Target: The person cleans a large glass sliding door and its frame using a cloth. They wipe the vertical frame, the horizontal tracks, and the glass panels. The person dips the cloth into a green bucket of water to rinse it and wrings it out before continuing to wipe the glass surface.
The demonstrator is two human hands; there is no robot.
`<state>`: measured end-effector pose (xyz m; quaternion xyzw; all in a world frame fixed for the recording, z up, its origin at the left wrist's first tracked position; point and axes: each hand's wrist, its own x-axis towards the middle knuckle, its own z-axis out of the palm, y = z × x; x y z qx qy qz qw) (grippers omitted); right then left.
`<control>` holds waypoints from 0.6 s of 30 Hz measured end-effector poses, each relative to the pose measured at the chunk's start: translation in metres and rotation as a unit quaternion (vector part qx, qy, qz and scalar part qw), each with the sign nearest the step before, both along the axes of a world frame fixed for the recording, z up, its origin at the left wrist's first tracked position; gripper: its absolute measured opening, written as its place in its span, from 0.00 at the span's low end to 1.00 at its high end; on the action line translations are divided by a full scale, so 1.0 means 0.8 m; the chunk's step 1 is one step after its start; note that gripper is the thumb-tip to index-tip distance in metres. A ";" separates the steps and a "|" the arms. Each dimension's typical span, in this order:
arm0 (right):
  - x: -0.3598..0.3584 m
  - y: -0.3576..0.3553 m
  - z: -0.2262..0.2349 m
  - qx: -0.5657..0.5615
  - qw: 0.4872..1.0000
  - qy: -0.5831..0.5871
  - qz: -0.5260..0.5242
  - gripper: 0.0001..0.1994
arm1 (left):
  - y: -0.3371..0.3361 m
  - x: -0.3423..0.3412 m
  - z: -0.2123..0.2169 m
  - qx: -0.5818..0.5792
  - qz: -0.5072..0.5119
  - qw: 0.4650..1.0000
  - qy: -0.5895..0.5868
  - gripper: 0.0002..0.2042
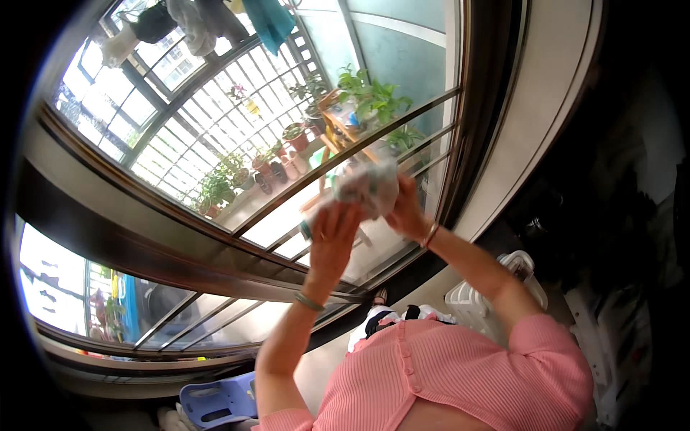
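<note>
Both my arms reach up to a glass sliding door (pixel 287 215). My right hand (pixel 407 210) grips a crumpled pale cloth (pixel 368 185) and holds it against the pane. My left hand (pixel 335 228) is just below and left of the cloth. Its fingers are stretched upward and apart, with the tips at the cloth's lower edge. A green bangle (pixel 309 302) circles my left wrist and a red string (pixel 430 235) my right. I wear a pink ribbed top (pixel 445 373).
Behind the glass is a balcony with potted plants (pixel 374 97), a wooden shelf (pixel 345 129), window bars and hanging laundry (pixel 194 21). The dark door frame (pixel 481 108) runs at right. A white plastic basket (pixel 503 284) and a blue stool (pixel 215 404) stand on the floor below.
</note>
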<state>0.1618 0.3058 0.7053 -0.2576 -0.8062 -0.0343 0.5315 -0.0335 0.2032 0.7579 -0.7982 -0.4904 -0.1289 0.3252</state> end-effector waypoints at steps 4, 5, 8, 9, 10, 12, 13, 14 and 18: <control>-0.005 -0.029 -0.045 0.046 0.994 -0.102 0.015 0.20 | -0.031 -0.018 -0.105 -0.031 0.022 0.997 -0.071 0.22; -0.004 -0.022 -0.040 0.059 0.992 -0.109 0.017 0.20 | -0.027 -0.017 -0.103 -0.025 0.013 0.995 -0.093 0.22; -0.006 -0.012 0.025 0.123 0.982 -0.136 0.046 0.19 | -0.019 -0.012 -0.080 0.015 -0.012 0.984 -0.177 0.22; -0.011 -0.009 0.055 0.153 0.977 -0.146 0.039 0.18 | -0.014 -0.014 -0.069 0.049 -0.001 0.981 -0.189 0.22; -0.018 -0.009 0.089 0.180 0.971 -0.153 0.029 0.16 | -0.008 -0.015 -0.050 0.080 0.008 0.977 -0.199 0.22; -0.036 -0.010 0.162 0.230 0.964 -0.132 0.012 0.13 | 0.003 -0.015 0.007 0.162 0.002 0.963 -0.214 0.23; -0.050 -0.010 0.203 0.253 0.962 -0.103 0.007 0.12 | 0.009 -0.019 0.048 0.213 -0.009 0.952 -0.218 0.23; -0.063 -0.015 0.263 0.279 0.956 -0.078 0.037 0.09 | 0.011 -0.024 0.094 0.200 0.032 0.957 -0.207 0.24; -0.106 0.036 0.448 0.415 0.908 -0.015 0.060 0.07 | 0.043 -0.043 0.305 0.420 0.024 0.899 -0.119 0.23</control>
